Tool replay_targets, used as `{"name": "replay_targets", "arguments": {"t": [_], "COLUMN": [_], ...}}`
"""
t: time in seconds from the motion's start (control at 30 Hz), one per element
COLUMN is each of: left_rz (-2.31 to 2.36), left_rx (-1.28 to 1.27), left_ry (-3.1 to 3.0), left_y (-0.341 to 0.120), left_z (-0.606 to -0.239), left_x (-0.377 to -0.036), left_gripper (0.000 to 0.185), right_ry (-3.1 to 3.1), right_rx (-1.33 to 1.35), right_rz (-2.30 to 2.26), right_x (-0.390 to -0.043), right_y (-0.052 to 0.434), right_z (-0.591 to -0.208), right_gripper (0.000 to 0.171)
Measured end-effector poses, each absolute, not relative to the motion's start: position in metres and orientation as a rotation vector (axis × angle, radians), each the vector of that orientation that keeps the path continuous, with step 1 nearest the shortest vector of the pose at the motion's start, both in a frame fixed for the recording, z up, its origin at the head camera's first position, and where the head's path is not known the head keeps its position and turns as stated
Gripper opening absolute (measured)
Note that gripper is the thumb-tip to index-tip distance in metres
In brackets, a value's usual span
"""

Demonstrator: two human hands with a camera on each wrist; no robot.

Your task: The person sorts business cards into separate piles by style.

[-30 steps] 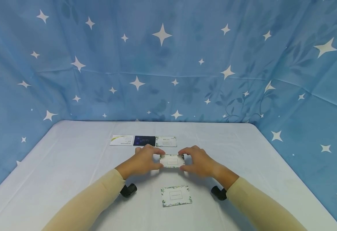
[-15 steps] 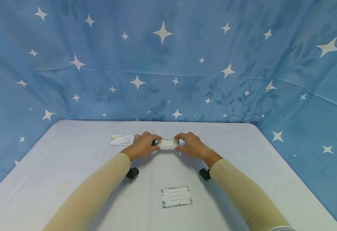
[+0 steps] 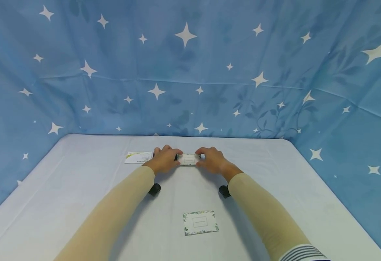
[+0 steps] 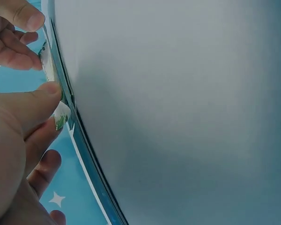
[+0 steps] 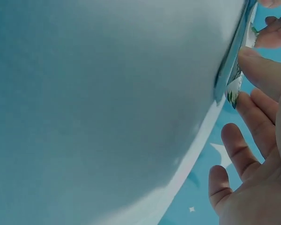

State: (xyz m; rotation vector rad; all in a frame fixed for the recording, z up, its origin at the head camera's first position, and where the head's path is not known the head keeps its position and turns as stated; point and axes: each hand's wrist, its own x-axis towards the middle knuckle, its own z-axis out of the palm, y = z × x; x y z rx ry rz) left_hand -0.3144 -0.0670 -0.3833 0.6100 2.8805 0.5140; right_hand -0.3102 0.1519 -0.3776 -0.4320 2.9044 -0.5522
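Observation:
A small white card with a leafy green border [image 3: 189, 159] is held between both hands over the row of cards toward the table's far side. My left hand [image 3: 165, 159] pinches its left end between thumb and fingers, and my right hand [image 3: 211, 160] pinches the right end. Seen edge-on in the left wrist view, the leafy card [image 4: 62, 116] hangs close over the row. To the left lies a white card with a yellow-green swoosh [image 3: 138, 157]. The dark blue card beside it is mostly behind my left hand.
Nearer the front lies another leaf-bordered card [image 3: 200, 223], slightly turned. A white cloth covers the table [image 3: 79, 203]. Beyond the table's far edge hangs a blue star-patterned curtain [image 3: 210, 101]. Black wrist-worn devices [image 3: 155, 189] sit under both forearms.
Both hands have carried the leafy card forward, away from the body, until it covers the leaf-bordered card at the right end of the row. The front card has stayed put.

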Motion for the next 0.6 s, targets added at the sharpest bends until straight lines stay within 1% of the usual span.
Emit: {"name": "replay_targets", "arguments": {"t": [0.6], "left_rz": [0.528], "left_rx": [0.547], "left_ry": [2.835], "left_y": [-0.0648], "left_z": [-0.3833], "left_x": [-0.3177], "left_gripper": [0.051], "right_ry": [2.879], "right_rx": [-0.410], "right_rz": [-0.558], "right_x": [-0.3171], "right_y": [0.1493], "right_z": [-0.3841], "right_gripper": [0.050]}}
